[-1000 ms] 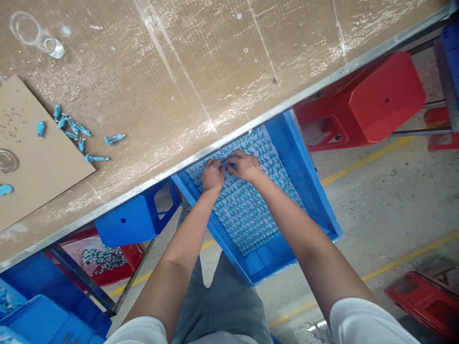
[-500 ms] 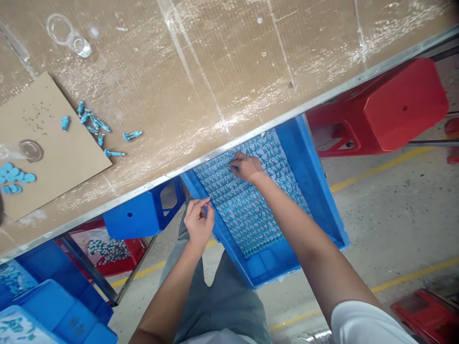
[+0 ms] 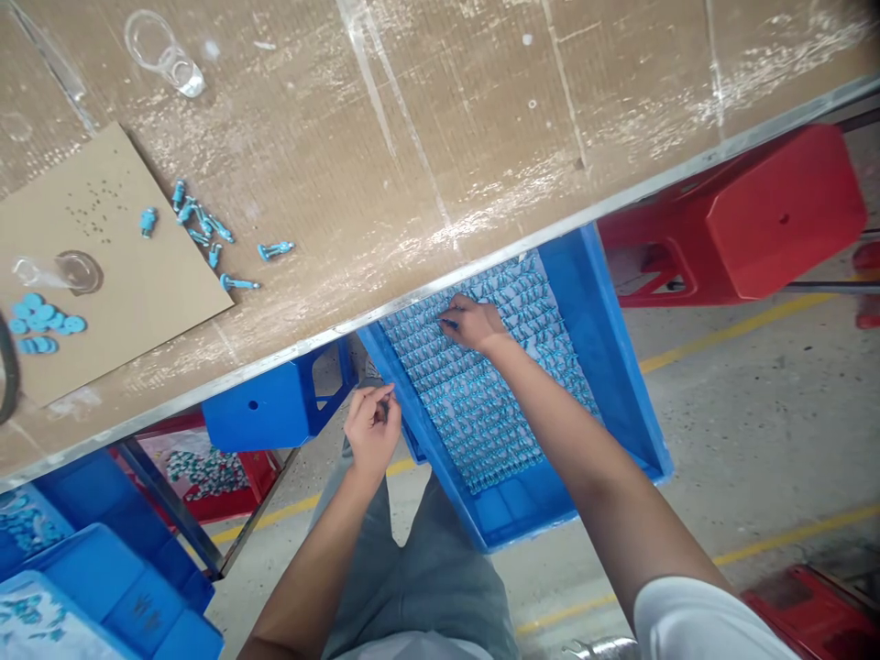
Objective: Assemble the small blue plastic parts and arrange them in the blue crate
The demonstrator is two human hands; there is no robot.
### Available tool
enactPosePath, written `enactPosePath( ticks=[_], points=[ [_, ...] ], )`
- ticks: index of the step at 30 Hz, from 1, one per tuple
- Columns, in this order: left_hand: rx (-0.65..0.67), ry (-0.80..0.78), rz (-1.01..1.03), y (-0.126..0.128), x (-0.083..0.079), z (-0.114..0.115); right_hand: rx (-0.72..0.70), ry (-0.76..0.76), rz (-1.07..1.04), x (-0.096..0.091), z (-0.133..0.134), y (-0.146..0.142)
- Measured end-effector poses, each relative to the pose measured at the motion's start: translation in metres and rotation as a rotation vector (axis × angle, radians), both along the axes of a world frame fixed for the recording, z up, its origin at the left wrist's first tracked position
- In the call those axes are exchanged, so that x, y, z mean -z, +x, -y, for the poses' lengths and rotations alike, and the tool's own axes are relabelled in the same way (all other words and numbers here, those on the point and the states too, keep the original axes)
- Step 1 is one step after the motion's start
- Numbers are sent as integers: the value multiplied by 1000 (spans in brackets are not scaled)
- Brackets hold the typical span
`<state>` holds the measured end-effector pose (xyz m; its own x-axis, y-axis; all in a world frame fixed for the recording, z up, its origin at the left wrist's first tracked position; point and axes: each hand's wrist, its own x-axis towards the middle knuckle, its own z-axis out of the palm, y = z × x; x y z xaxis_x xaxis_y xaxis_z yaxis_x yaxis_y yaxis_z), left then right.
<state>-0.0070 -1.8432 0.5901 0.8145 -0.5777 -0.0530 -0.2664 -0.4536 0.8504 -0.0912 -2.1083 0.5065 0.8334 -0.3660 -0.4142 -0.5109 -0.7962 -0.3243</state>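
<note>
A blue plastic crate stands partly under the table edge. Rows of small light-blue figurines lie in it on a pale sheet. My right hand is over the upper rows, fingers pinched together. Whether a figurine is between its fingertips is hidden. My left hand hovers just outside the crate's left wall. Its fingers are curled in toward the thumb, and anything held there is too small to make out.
On the table, loose blue figurines lie beside a cardboard sheet bearing blue discs. A red stool stands right of the crate, a blue stool left. Blue bins fill the lower left.
My left hand has drawn slightly left, away from the crate wall. The right hand stays over nearly the same rows. The view has shifted a little, moving the table items rightward.
</note>
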Motion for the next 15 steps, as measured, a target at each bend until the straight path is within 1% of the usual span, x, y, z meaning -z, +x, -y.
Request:
enactPosePath(
  ticks=[4,9,15],
  points=[
    [4,12,-4,3,0,-4,0,-12,-8,0,0,1],
    [24,65,-2,4,2,-9,-4,-33,-18,-2,1,0],
    [29,47,15,3,2,-12,7,-50,14,-2,-4,1]
  ],
)
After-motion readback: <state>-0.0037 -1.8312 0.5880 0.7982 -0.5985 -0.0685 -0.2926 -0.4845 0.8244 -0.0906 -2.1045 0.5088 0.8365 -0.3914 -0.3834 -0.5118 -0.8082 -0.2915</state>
